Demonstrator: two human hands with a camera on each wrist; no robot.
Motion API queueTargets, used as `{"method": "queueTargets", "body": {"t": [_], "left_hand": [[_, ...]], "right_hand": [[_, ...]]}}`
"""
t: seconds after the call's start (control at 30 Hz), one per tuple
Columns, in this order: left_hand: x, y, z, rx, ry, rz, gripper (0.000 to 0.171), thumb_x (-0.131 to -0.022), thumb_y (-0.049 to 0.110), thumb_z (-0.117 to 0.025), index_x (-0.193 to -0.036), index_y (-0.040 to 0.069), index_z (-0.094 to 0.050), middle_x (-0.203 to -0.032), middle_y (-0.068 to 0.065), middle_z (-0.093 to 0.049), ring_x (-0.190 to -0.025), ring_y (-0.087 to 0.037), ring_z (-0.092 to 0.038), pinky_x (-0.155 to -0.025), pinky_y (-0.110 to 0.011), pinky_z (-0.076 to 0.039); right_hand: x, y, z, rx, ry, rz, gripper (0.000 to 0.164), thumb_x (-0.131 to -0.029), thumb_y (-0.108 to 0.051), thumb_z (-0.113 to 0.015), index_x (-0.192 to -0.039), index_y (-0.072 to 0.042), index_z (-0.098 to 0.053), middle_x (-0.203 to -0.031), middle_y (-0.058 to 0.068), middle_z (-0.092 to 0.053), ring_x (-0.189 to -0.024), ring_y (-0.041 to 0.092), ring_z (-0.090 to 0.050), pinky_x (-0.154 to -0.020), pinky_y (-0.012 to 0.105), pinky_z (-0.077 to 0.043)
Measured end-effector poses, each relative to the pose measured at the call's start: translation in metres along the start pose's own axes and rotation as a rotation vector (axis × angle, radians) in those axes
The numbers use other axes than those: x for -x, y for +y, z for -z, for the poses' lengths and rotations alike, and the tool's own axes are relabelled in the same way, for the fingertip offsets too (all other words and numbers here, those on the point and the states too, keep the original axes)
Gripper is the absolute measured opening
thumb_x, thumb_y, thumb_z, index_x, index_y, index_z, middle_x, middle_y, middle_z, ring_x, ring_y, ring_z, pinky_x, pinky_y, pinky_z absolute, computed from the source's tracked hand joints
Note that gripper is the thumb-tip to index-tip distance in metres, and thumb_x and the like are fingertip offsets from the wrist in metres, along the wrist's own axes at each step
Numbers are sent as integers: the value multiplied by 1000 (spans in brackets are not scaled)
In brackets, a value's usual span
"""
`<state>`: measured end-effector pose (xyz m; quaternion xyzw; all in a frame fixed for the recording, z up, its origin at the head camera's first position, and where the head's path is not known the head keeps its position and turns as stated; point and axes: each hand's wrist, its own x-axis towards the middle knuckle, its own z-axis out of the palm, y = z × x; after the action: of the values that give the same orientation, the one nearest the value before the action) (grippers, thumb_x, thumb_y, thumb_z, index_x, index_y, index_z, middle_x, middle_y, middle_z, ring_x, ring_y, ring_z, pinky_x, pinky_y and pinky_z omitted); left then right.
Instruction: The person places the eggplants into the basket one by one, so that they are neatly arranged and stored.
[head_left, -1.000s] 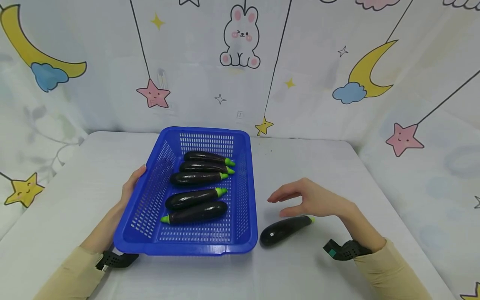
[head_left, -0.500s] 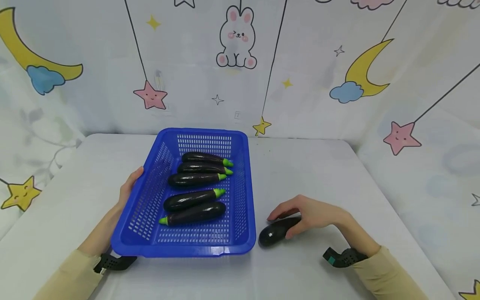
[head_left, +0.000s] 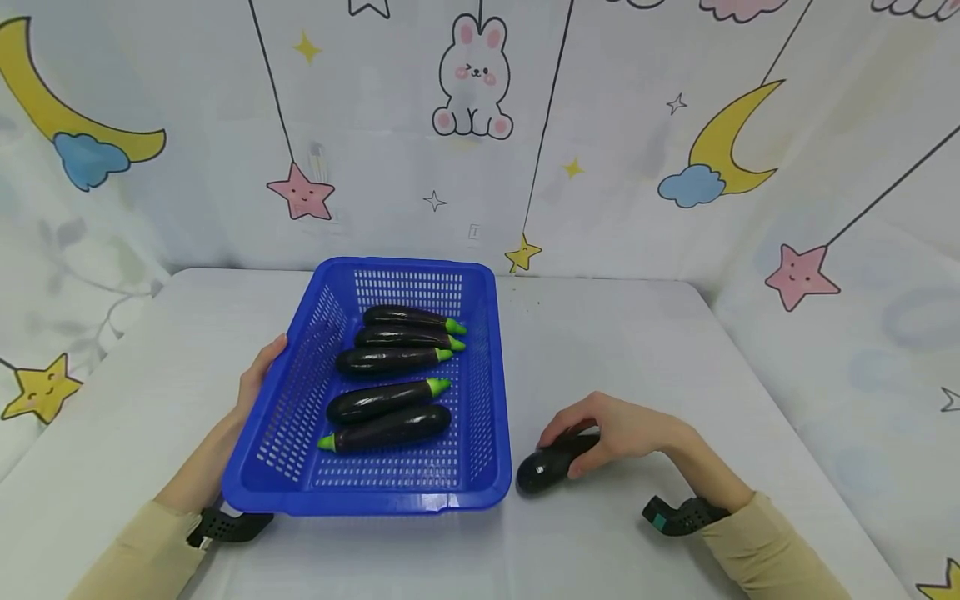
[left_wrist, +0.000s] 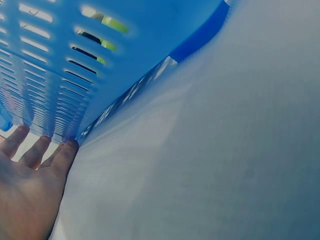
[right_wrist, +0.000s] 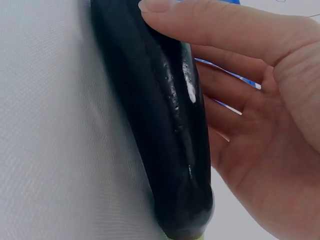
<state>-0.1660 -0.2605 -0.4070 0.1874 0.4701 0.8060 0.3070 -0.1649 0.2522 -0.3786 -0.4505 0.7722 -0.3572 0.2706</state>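
My right hand (head_left: 611, 427) grips a dark eggplant (head_left: 542, 471) on the white table, right of the basket. In the right wrist view the thumb lies along one side of the eggplant (right_wrist: 165, 115) and the fingers go behind the other. The stem end is mostly cut off at the bottom. My left hand (head_left: 253, 379) is outside the left wall of a blue slotted basket (head_left: 367, 502). In the left wrist view its extended fingers (left_wrist: 65, 155) touch the basket (left_wrist: 145, 30); the thumb is hidden. Several eggplants (head_left: 390, 360) with green stems lie inside, roughly crosswise.
The white table (head_left: 615, 333) reaches back to a cartoon-printed curtain (head_left: 600, 108). Dark straps sit on both wrists, the right strap (head_left: 682, 517) close over the table. The basket's right wall (head_left: 498, 400) stands close beside the gripped eggplant.
My right hand has come down from above the loose eggplant and closed around it. The left hand and basket stay about where they were.
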Motion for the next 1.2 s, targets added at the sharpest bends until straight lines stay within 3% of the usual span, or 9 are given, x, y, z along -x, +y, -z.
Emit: {"method": "queueTargets", "body": {"t": [0.23, 0.47, 0.7, 0.9, 1.2], "left_hand": [[-1, 1, -1, 24, -36, -6, 55, -102, 52, -11, -143, 30, -41, -128, 3, -53, -114, -11, -53, -98, -29, -47], [-4, 1, 2, 157, -131, -49, 58, -104, 47, -11, -142, 21, -46, -125, -1, -59, -111, -13, -59, -95, -28, -51], [-3, -1, 2, 71, -73, -35, 56, -103, 49, -11, -142, 26, -44, -125, 2, -57, -112, -12, -57, -96, -28, -49], [-3, -2, -1, -36, -15, -35, 54, -103, 51, -10, -146, 29, -34, -132, 3, -51, -118, -11, -52, -101, -30, -46], [-3, -4, 8, 12, -17, -43, 55, -103, 53, -17, -147, 24, -32, -128, 1, -53, -114, -12, -55, -96, -29, -50]], "right_hand": [[2, -5, 5, 18, 19, -2, 39, -86, -28, -81, -123, -22, -69, -120, -8, -71, -110, 14, -66, -94, 34, -54], [2, -26, 24, 32, 56, 34, 39, -87, -22, -80, -124, -21, -69, -121, -4, -71, -107, 15, -67, -93, 33, -54], [-16, -55, 52, 81, 39, 61, 40, -85, -23, -82, -123, -25, -70, -120, -8, -71, -108, 16, -67, -93, 35, -54], [-29, -73, 70, 122, -62, 102, 36, -89, -22, -78, -123, -19, -70, -119, -5, -71, -108, 15, -67, -92, 36, -54], [-61, -94, 78, 118, -78, 145, 38, -88, -19, -78, -125, -17, -68, -118, -5, -71, -104, 14, -68, -90, 36, -57]]}}
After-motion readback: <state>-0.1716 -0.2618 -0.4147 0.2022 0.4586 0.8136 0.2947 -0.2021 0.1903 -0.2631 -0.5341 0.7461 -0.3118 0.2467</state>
